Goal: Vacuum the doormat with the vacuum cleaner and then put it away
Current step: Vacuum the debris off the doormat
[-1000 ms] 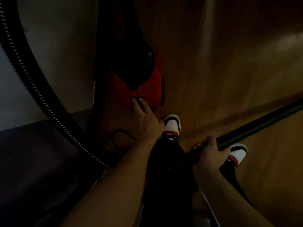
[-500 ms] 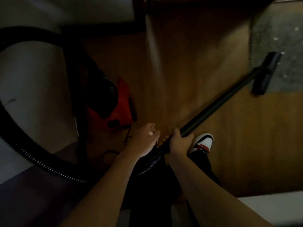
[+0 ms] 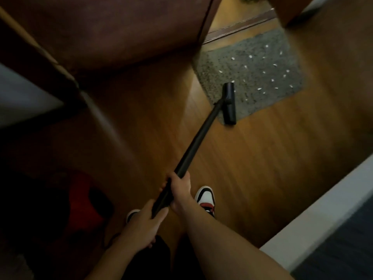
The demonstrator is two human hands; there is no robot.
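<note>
You stand on a brown wooden plank floor [image 3: 262, 168], and everything here is best placed from the grey speckled rectangular doormat [image 3: 248, 63] lying ahead of you by the doorway. A dark brown wooden door [image 3: 113, 29] stands just left of the mat. Well back from the mat, low at your left, sits the red canister body of the vacuum cleaner [image 3: 84, 201] (dim and blurred). Its long black wand [image 3: 198, 138] slants from you up to the mat, where the black bar-shaped floor head [image 3: 229, 104] rests on the mat's near edge. Your right hand [image 3: 180, 187] is wrapped tight around the wand; your left hand [image 3: 145, 221] curls around its lower end. Small white scraps [image 3: 262, 72] dot the mat beyond the head.
</note>
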